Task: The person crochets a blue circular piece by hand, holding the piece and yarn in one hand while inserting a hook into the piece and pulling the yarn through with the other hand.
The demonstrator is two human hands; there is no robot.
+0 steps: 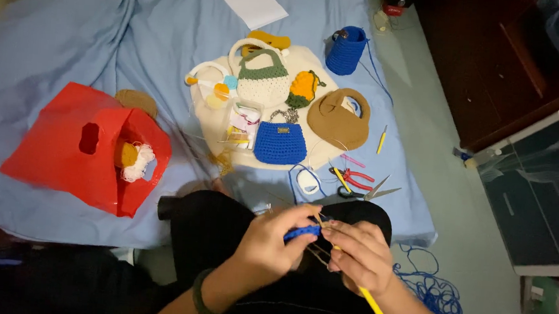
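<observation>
My left hand (269,242) pinches a small blue crochet piece (302,232) over my lap. My right hand (361,255) grips a yellow crochet hook (371,304) whose tip meets the blue piece; the handle sticks out below the palm. Blue yarn (435,292) trails in a loose heap on the floor at the right. Both hands touch at the work, above my black-clad knees.
On the blue sheet (69,47) lie a blue crochet purse (280,144), a brown bag (339,118), a white-green bag (262,79), a blue cup-shaped pouch (346,49), scissors (366,192), red pliers (356,178), a red plastic bag (87,148), white paper (252,2). Dark furniture (518,76) stands right.
</observation>
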